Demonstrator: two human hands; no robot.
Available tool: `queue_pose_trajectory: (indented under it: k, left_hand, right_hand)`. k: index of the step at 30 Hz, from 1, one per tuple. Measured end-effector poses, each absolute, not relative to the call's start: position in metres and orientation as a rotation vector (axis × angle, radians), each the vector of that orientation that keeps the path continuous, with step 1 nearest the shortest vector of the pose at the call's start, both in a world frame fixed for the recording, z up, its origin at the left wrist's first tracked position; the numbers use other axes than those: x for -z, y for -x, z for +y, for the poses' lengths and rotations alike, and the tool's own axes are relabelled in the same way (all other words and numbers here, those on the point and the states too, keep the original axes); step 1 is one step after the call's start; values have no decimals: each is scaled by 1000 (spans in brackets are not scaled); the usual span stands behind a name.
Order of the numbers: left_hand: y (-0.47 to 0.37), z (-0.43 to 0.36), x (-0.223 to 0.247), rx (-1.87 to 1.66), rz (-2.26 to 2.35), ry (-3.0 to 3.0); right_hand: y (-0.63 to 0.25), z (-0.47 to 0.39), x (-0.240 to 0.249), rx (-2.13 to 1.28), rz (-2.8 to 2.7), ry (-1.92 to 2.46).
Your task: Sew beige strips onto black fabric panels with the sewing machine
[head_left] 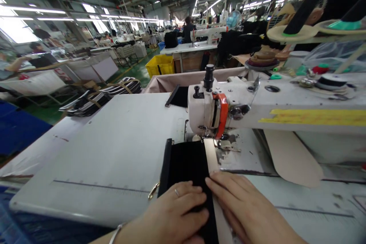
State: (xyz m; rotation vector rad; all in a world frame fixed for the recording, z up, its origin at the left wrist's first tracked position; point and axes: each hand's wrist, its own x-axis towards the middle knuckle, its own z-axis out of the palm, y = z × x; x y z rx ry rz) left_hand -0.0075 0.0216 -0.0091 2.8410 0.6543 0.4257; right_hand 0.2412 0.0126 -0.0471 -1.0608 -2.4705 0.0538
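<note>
On our tabletop (122, 141), a fabric panel (185, 162) lies before the sewing machine (246, 99), a strip (211, 156) along the panel's right side. Behind it, left of the machine, we see a second panel (180, 97). Past the tabletop's left edge lies a bundle (100, 99); farther back, a tub (160, 65); behind the machine, thread cones (303, 12).

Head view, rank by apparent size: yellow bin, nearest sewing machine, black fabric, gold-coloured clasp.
Largest to smallest, as seen:
1. Sewing machine
2. Black fabric, partly covered
3. Yellow bin
4. Gold-coloured clasp

The bin stands farther back, so its true size against the fabric is unsure.
</note>
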Motion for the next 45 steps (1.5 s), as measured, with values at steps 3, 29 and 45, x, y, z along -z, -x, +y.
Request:
queue_pose_trajectory:
  k: [3,29,45]
  left_hand:
    - [17,-6,8,-415,599,-2843]
    - [-10,100,10,-260,1015,-2779]
    - [-7,105,15,-299,1016,-2776]
  right_hand:
    - [-241,-1,46,-130,-2431,1097]
    - [-241,5,43,77,-2496,1023]
    - [-240,17,38,339,-2495,976]
